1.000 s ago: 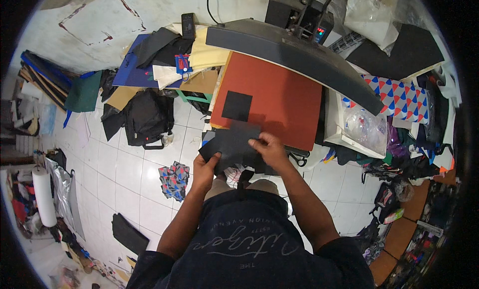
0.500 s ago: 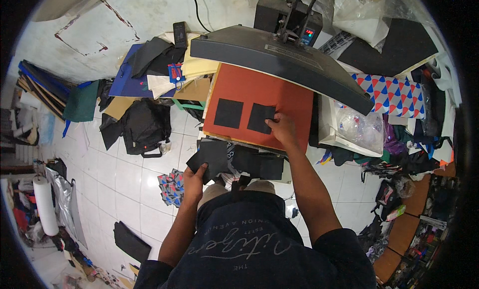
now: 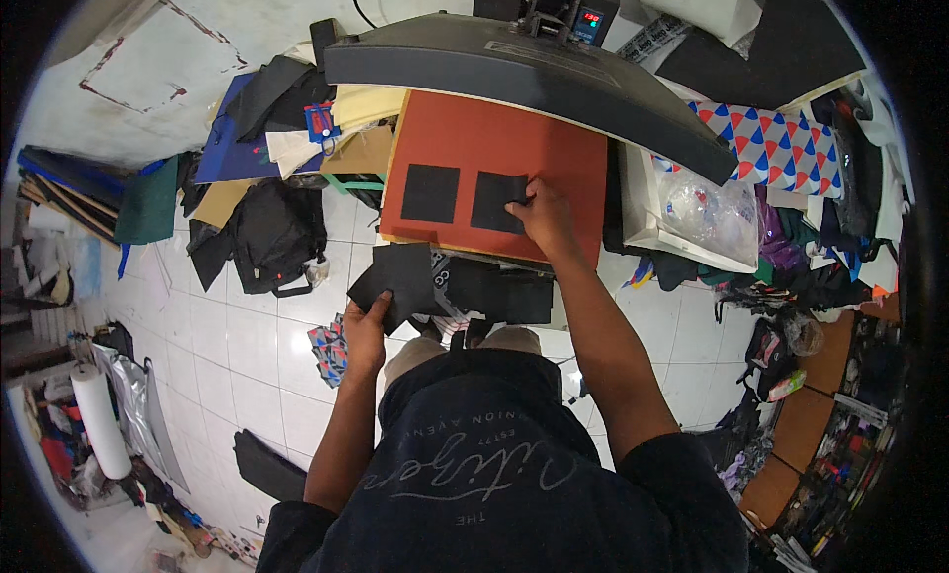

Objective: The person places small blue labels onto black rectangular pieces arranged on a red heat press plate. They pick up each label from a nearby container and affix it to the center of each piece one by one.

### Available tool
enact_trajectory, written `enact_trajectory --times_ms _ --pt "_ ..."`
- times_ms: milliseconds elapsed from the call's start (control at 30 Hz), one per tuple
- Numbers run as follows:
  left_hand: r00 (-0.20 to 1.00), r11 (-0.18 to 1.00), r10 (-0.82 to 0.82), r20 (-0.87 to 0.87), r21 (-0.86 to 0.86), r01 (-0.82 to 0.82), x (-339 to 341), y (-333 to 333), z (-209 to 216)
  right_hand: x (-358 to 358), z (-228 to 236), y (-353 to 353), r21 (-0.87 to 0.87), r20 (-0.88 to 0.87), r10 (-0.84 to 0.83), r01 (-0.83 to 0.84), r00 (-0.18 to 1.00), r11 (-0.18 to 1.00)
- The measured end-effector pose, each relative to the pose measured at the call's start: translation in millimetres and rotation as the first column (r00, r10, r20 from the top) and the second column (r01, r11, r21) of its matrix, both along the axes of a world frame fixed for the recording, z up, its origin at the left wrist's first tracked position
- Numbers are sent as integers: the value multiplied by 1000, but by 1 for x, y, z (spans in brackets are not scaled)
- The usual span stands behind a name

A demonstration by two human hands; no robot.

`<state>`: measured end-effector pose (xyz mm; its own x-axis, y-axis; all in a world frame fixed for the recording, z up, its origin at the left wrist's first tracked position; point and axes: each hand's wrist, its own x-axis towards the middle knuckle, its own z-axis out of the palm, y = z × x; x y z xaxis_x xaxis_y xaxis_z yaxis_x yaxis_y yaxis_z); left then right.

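Two black fabric squares lie side by side on the orange-red pad [image 3: 504,128] of a heat press. My right hand [image 3: 542,217] pinches the right edge of the right black square [image 3: 493,202], which rests on the pad. The left black square [image 3: 430,193] lies apart from it, untouched. In front of the press, my left hand [image 3: 368,331] grips a small stack of black fabric pieces [image 3: 403,276], thumb on top. More black pieces [image 3: 504,291] lie beside that stack, below the pad's front edge.
Over the pad's far side hangs the raised grey press lid [image 3: 524,64]. To its right stands a white box [image 3: 682,232] with clear plastic inside. A black bag [image 3: 277,237] sits on the tiled floor at left. Patterned pieces [image 3: 328,351] lie near my left hand.
The whole view has shifted, so the press sits higher and further left. The right black square looks slightly straighter beside the other one. My left hand keeps its hold on the stack.
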<state>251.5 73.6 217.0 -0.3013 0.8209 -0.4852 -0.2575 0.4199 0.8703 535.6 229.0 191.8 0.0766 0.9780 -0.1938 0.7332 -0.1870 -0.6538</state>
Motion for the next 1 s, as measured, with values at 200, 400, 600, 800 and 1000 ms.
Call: enact_trajectory --times_ms 200,400,600,800,1000 --pt "997 1000 12 73 -2 -12 9 4 4 -2 22 -9 140 17 -42 39 999 989" --pt "991 997 -65 117 -20 68 38 16 24 -21 40 -58 -184 -451 -4 -89 892 979" --pt "973 984 -176 149 -13 180 49 13 22 -33 36 -102 -337 -652 -87 -185 754 923" --pt "969 982 -173 178 -37 183 62 5 20 1 -5 -108 -144 -588 -57 -35 807 989" --pt "967 977 -206 148 -23 211 46 5 5 90 2 -66 -49 -485 -286 301 826 953"
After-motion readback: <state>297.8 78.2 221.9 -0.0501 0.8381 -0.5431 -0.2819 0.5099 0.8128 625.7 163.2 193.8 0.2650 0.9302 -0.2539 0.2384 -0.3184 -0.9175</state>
